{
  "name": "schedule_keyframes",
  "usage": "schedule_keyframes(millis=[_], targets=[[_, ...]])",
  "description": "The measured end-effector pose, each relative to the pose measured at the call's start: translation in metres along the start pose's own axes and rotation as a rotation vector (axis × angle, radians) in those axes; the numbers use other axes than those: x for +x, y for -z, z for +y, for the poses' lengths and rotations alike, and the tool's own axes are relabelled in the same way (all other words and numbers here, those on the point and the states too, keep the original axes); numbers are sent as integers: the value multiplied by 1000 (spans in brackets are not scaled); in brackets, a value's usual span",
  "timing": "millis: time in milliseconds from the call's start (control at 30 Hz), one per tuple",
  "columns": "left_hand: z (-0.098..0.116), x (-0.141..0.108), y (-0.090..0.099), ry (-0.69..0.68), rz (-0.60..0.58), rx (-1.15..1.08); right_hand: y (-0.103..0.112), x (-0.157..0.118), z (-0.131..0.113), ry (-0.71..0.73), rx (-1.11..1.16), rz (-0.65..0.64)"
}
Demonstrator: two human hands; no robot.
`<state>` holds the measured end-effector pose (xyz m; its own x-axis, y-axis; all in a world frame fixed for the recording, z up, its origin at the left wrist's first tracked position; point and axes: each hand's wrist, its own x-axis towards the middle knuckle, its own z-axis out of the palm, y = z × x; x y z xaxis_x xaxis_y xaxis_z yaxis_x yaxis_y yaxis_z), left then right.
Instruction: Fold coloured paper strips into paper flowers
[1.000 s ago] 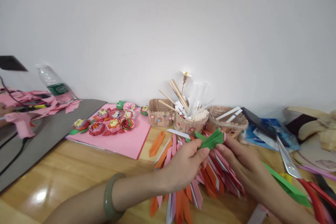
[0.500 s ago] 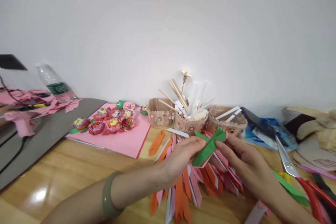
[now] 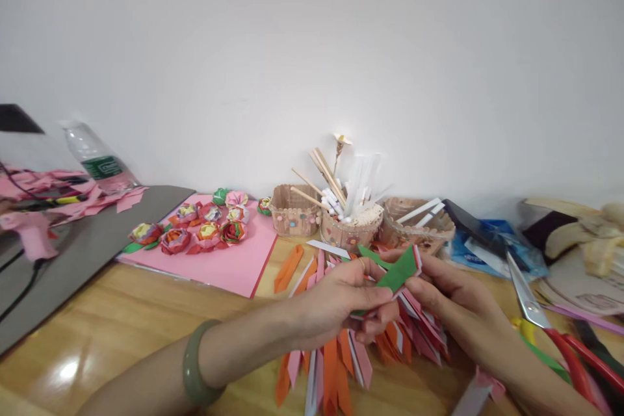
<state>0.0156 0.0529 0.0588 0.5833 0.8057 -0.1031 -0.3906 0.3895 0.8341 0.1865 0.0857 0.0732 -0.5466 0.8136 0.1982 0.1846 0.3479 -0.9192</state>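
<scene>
A folded green paper piece with a red and white edge is held between both hands above a pile of strips. My left hand, with a ring on one finger and a bangle on the wrist, pinches its lower left part. Its upper right part lies in the fingers of my right hand. Beneath them, folded orange strips and pink strips fan out on the wooden table. Red-handled scissors lie beside my right forearm.
Folded paper flowers rest on a pink sheet. Behind the strips stand small baskets with sticks. At the left are a bottle and a pink glue gun, with part of another person's hand at the edge. Banana peel lies right.
My left fingers have moved over the lower part of the green paper and now cover more of it. The paper has changed angle. The view has shifted slightly.
</scene>
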Motion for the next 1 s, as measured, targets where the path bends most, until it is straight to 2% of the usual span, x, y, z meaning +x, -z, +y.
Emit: schedule_keyframes(millis=[133, 433, 567, 767, 867, 933, 1000], targets=[[-3, 3, 6, 39, -112, -53, -1, -2, -2, -4, 3, 6], [-7, 7, 18, -6, -267, -117, 2, -5, 5, 0, -3, 11], [-10, 7, 18, -3, -320, -172, 1, -8, 1, -6, 8, 51], [-7, 5, 15, 28, -275, -186, -4, -6, -3, -2, 49, 71], [-6, 5, 14, 28, -216, -136, -7, -7, 3, -25, 84, 187], [-6, 6, 14, -2, -154, -61, -8, -8, 6, -54, 172, 242], [-6, 6, 13, -41, -87, 52, -7, -9, 8, -95, 303, 200]])
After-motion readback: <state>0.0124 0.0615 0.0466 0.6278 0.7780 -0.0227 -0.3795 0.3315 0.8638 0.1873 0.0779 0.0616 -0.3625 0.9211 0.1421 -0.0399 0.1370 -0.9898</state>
